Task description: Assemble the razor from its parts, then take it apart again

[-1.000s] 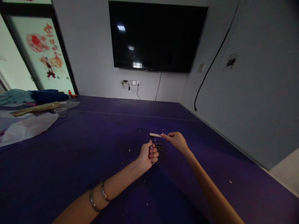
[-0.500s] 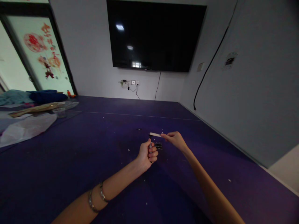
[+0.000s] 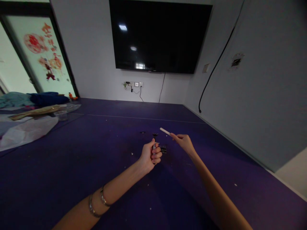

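Observation:
My left hand [image 3: 151, 153] is a fist around the grey handle of what looks like a razor [image 3: 155, 134], its dark, wide head pointing up and away above my thumb. To the right, my right hand [image 3: 182, 142] pinches one end of a pale flat stick [image 3: 165, 131] with a rounded tip. That stick tilts up to the left, its tip apart from the razor head. Just beyond my left knuckles a small dark case [image 3: 163, 149] lies on the floor, partly hidden by my fingers. A short thin black piece [image 3: 143, 132] rests farther off.
Small white scraps dot the purple floor [image 3: 100, 169]. At left lie a white plastic bag [image 3: 31, 131], a clear cup [image 3: 61, 115] and heaped cloth [image 3: 48, 99]. A television [image 3: 160, 38] hangs on the far wall; a black cable [image 3: 214, 68] dangles at right.
The pale stick has moved off the razor head, up and to the right, and now tilts more. My right hand shifted slightly right; my left hand stays nearly in place.

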Available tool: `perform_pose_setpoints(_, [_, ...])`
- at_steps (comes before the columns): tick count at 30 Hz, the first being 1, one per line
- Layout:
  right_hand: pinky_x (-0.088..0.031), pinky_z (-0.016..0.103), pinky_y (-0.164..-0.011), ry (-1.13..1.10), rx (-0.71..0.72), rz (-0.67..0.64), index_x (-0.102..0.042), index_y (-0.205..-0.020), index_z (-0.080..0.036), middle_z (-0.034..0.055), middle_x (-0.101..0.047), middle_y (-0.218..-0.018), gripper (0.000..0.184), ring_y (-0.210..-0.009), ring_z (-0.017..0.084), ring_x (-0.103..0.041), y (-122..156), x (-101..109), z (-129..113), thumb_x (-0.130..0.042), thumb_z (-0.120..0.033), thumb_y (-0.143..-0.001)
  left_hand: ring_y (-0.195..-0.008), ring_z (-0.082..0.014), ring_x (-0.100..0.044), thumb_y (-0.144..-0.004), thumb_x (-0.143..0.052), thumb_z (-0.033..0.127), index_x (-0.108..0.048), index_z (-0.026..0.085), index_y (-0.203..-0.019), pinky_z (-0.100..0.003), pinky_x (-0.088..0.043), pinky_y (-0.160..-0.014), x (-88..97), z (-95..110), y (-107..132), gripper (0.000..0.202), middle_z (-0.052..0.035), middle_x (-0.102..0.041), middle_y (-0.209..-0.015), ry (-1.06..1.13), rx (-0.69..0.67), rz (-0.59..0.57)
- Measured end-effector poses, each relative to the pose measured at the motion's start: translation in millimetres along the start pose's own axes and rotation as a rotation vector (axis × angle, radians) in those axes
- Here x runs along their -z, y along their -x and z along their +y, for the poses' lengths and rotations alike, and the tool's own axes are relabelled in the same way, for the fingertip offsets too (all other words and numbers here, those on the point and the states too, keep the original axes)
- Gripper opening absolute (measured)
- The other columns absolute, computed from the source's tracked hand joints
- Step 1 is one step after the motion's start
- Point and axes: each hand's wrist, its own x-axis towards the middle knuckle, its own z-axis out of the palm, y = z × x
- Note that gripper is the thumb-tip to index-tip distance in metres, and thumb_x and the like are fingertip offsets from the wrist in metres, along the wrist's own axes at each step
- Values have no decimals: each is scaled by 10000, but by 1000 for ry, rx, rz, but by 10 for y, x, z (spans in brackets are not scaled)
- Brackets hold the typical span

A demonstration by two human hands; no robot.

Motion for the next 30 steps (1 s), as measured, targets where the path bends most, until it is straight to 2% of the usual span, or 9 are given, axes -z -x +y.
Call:
perform_pose_setpoints(5, [-381, 208, -467, -243, 27, -68, -666, -944, -108, -15, -537, -563, 510, -479, 90, -466, -28, 9, -88, -567, -536, -684, -301, -42, -152, -917, -341, 376, -453, 164, -650, -138, -61, -279, -69, 199, 56, 359, 81, -222, -431, -93, -59, -144])
perform_pose_setpoints(7, [-422, 214, -465, -304, -13, -60, -647, -966, -112, -18, -541, -580, 479, -445, 79, -457, -13, -19, -148, -536, -507, -719, -303, -44, -153, -914, -348, 375, -459, 165, -656, -134, -73, -274, -90, 288, 82, 350, 80, -221, -435, -131, -100, -180])
perform_pose_setpoints(9, [-446, 219, -462, -309, -37, -41, -645, -910, -118, -10, -551, -587, 418, -418, 74, -463, 20, -59, -211, -479, -475, -769, -306, -44, -161, -905, -374, 371, -460, 166, -664, -130, -86, -271, -106, 371, 112, 329, 80, -225, -443, -156, -135, -209])
perform_pose_setpoints(11, [-437, 211, -452, -209, -25, -23, -649, -809, -124, 7, -568, -577, 375, -418, 86, -498, 71, -105, -275, -435, -432, -804, -309, -43, -171, -893, -407, 365, -460, 165, -673, -126, -98, -269, -117, 441, 143, 302, 82, -228, -451, -165, -158, -232])
perform_pose_setpoints(15, [-417, 222, -526, 247, 46, -54, -662, -646, -144, 65, -637, -592, 365, -546, 151, -605, 222, -233, -412, -415, -347, -822, -312, -42, -181, -885, -423, 362, -458, 164, -676, -121, -111, -267, -126, 517, 176, 290, 81, -232, -456, -165, -191, -245])
perform_pose_setpoints(19, [-433, 261, -638, 570, -14, -201, -706, -723, -148, 138, -699, -761, 358, -731, 222, -661, 403, -452, -531, -420, -343, -815, -312, -43, -185, -892, -406, 365, -458, 166, -676, -122, -113, -266, -124, 520, 170, 298, 80, -234, -455, -164, -197, -243])
perform_pose_setpoints(24, [-458, 310, -713, 699, -75, -296, -702, -870, -121, 177, -691, -908, 358, -841, 259, -658, 596, -723, -581, -419, -331, -806, -310, -40, -174, -892, -406, 364, -461, 163, -682, -120, -114, -265, -129, 503, 164, 296, 84, -225, -452, -158, -186, -238])
perform_pose_setpoints(30, [-472, 325, -714, 727, -79, -315, -688, -905, -112, 189, -686, -922, 361, -837, 266, -661, 676, -816, -518, -396, -306, -819, -310, -40, -174, -887, -417, 371, -455, 165, -676, -123, -109, -265, -126, 494, 149, 297, 84, -223, -451, -160, -187, -236])
